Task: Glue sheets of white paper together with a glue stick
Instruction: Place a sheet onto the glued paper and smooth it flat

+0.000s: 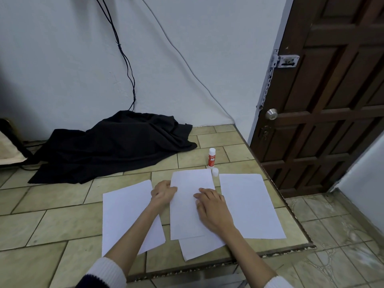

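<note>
On a tiled table lie several white sheets. The middle sheet lies on top of a lower sheet, whose near end sticks out from under it, skewed a little. The left hand is at the middle sheet's left edge, fingers curled and pinching that edge near its far corner. The right hand lies flat on the middle sheet, fingers straight and spread, pressing down on its right half. A left sheet lies just beside the middle one, partly under the left forearm, and a right sheet lies just past the right hand, apart from the middle sheet by a narrow strip of tile. The glue stick stands upright beyond the sheets, uncapped it seems, with its white cap standing just in front of it, near the far right corner of the middle sheet. A black cloth is heaped at the back of the table against the wall, and black cables run down the wall to it. A dark wooden door stands to the right.
</note>
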